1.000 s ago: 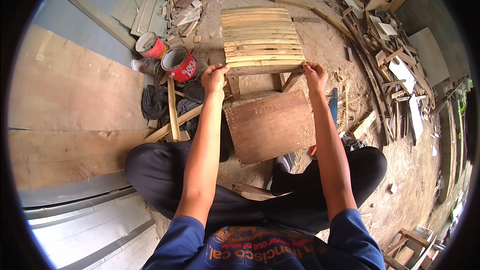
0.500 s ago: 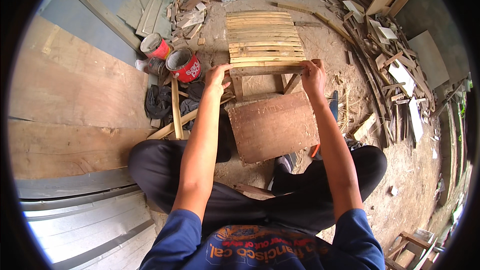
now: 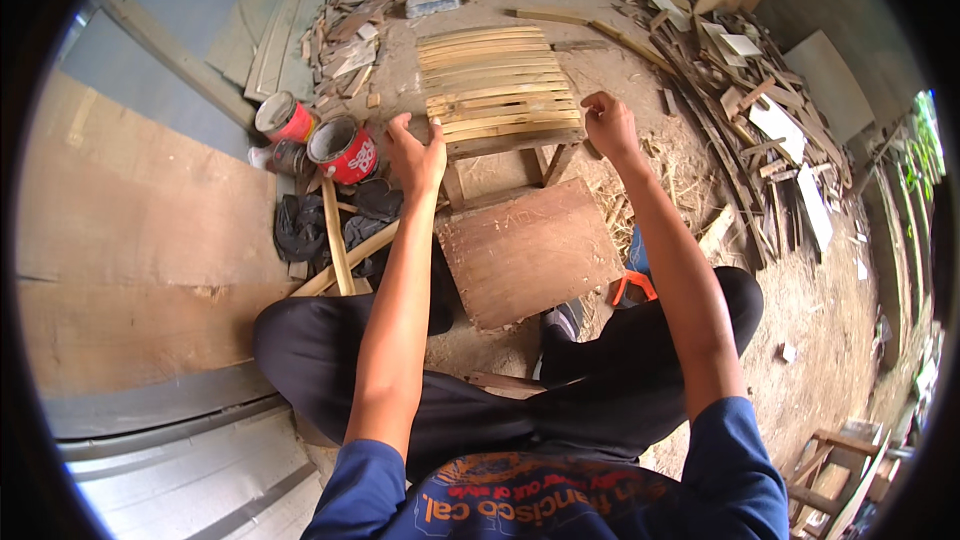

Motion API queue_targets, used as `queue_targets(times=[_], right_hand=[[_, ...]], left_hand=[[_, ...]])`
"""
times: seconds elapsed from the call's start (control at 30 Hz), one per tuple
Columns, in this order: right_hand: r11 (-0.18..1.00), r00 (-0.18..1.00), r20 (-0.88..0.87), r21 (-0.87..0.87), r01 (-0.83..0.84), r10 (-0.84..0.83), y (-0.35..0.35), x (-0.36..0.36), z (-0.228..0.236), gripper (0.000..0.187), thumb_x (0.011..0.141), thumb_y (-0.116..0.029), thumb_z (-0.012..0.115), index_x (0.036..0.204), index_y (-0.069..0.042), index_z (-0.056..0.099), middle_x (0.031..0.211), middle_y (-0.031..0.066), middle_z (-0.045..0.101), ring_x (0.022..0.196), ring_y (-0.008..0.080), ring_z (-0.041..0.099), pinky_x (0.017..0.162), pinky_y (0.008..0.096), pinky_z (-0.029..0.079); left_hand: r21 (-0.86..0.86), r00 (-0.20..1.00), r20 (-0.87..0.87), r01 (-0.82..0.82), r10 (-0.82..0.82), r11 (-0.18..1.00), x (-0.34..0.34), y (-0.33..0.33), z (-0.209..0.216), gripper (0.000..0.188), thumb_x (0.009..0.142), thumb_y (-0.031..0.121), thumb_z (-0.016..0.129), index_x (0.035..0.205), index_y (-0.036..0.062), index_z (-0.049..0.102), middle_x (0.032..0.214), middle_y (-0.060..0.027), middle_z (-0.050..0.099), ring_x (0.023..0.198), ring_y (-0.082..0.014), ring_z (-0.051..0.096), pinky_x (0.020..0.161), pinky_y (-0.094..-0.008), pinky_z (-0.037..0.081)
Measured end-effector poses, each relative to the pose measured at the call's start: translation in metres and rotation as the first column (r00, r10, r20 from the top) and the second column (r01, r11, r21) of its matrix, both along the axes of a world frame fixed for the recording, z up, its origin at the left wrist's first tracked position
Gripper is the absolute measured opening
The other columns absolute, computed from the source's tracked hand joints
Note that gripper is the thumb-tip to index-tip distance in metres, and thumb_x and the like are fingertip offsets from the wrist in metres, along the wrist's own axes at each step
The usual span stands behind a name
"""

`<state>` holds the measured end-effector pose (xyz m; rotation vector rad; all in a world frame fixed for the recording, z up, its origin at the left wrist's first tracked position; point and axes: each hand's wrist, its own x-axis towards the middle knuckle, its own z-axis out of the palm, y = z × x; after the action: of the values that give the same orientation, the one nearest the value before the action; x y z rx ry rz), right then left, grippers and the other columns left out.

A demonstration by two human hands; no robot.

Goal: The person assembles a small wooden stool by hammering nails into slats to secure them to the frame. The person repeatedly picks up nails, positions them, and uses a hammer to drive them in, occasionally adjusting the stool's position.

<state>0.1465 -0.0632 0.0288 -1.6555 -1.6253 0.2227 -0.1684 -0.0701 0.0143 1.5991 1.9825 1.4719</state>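
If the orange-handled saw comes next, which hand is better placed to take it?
Probably the right hand: it looks empty, and the orange-handled saw lies beside its forearm. The left hand, by the slatted stool's left edge, would have to reach across the brown board.

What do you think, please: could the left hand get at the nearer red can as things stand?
Probably yes: the nearer red can stands just left of the left hand, which looks open beside the edge of the slatted stool, and nothing visible blocks the way between them.
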Motion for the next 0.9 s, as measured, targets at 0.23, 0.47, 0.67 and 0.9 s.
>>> queue_targets(times=[0.23,0.47,0.67,0.9], right_hand=[[0.977,0.981,0.079,-0.135,-0.164,0.176,-0.02,0.044,0.102,0.022,0.084,-0.021,0.063,0.097,-0.007,0.072,0.089,0.0191,0.072,0.087,0.0328,0.07,0.076,0.038,0.054],[0.968,0.943,-0.226,-0.001,-0.251,0.245,-0.107,0.061,0.202,0.037,0.094,-0.035,0.065,0.106,-0.001,0.07,0.087,0.0064,0.072,0.082,0.0128,0.065,0.074,0.0289,0.052],[0.989,0.855,-0.498,0.046,-0.142,0.146,-0.173,0.076,0.166,0.035,0.097,-0.032,0.063,0.106,0.002,0.068,0.088,0.0044,0.071,0.08,0.0097,0.063,0.073,0.0255,0.052],[0.843,0.476,-0.697,-0.411,0.347,-0.536,-0.297,0.126,-0.083,0.034,0.095,-0.024,0.064,0.115,0.004,0.06,0.086,0.0085,0.07,0.07,0.0112,0.065,0.064,0.0268,0.054]], left_hand=[[0.134,0.875,0.189,0.426,-0.445,0.895,0.051,0.001,0.091,0.032,0.089,0.023,0.071,0.111,0.0011,0.061,0.096,-0.0105,0.069,0.09,-0.0199,0.065,0.083,-0.0332,0.052],[0.339,0.41,0.42,0.756,-0.809,0.559,0.154,-0.066,0.204,0.019,0.095,0.02,0.066,0.106,0.0049,0.066,0.092,-0.0024,0.069,0.089,-0.0091,0.062,0.082,-0.0254,0.047],[0.235,0.242,0.378,0.908,-0.893,0.346,0.219,-0.116,0.169,0.015,0.094,0.014,0.066,0.097,-0.0007,0.067,0.086,-0.0002,0.067,0.079,-0.0069,0.061,0.072,-0.0226,0.048],[-0.227,0.29,0.102,0.938,-0.951,0.262,0.214,-0.131,0.127,0.013,0.091,0.017,0.066,0.094,0.0044,0.071,0.073,-0.0003,0.067,0.06,-0.0039,0.054,0.054,-0.0256,0.044]])
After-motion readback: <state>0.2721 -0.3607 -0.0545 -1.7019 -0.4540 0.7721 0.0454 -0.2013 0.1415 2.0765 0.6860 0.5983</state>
